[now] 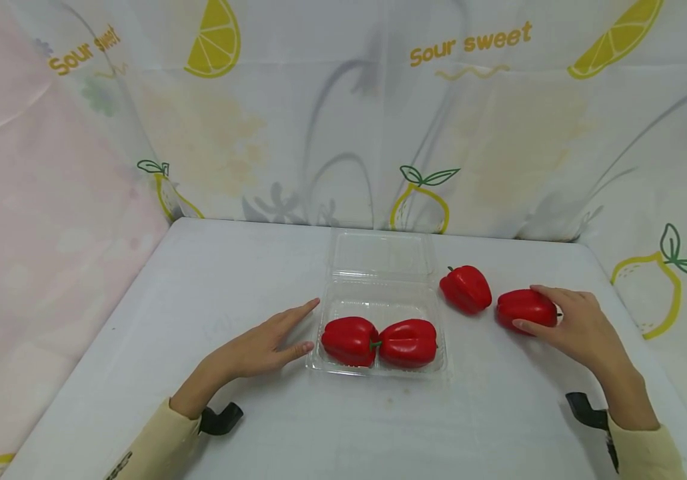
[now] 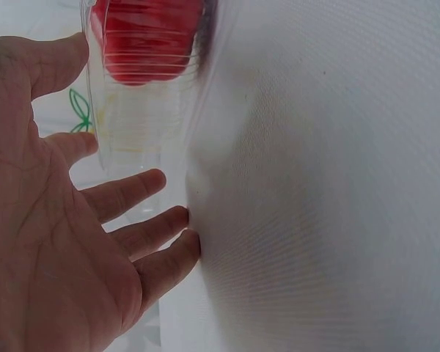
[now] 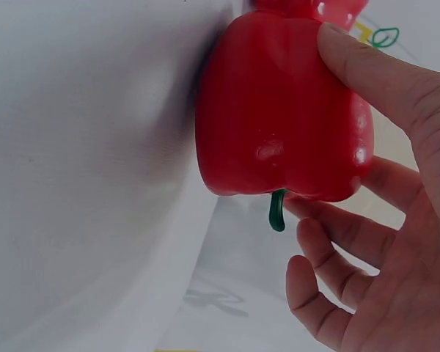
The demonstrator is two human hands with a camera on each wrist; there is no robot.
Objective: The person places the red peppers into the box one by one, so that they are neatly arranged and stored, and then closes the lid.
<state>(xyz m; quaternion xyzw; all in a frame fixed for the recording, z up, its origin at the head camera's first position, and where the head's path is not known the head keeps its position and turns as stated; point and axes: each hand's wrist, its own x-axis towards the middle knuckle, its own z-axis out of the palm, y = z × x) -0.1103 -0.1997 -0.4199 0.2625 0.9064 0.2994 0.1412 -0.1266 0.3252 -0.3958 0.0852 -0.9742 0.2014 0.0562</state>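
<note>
On the right of the table my right hand (image 1: 580,327) holds a red bell pepper (image 1: 523,309) between thumb and fingers. Its green stem points toward the palm in the right wrist view, where the pepper (image 3: 279,110) still lies against the table. My left hand (image 1: 262,347), fingers spread and straight, is beside the left edge of a clear plastic clamshell container (image 1: 373,303). Inside the container's front half lie two red bell peppers, a left one (image 1: 346,341) and a right one (image 1: 409,343), stem ends meeting. The left wrist view shows the thumb at the container wall (image 2: 136,125).
Between the container and my right hand lies another red bell pepper (image 1: 466,290). The container's lid (image 1: 382,253) is folded back flat toward the rear. A white cloth covers the table (image 1: 247,267), and a lemon-print curtain (image 1: 319,120) hangs behind it.
</note>
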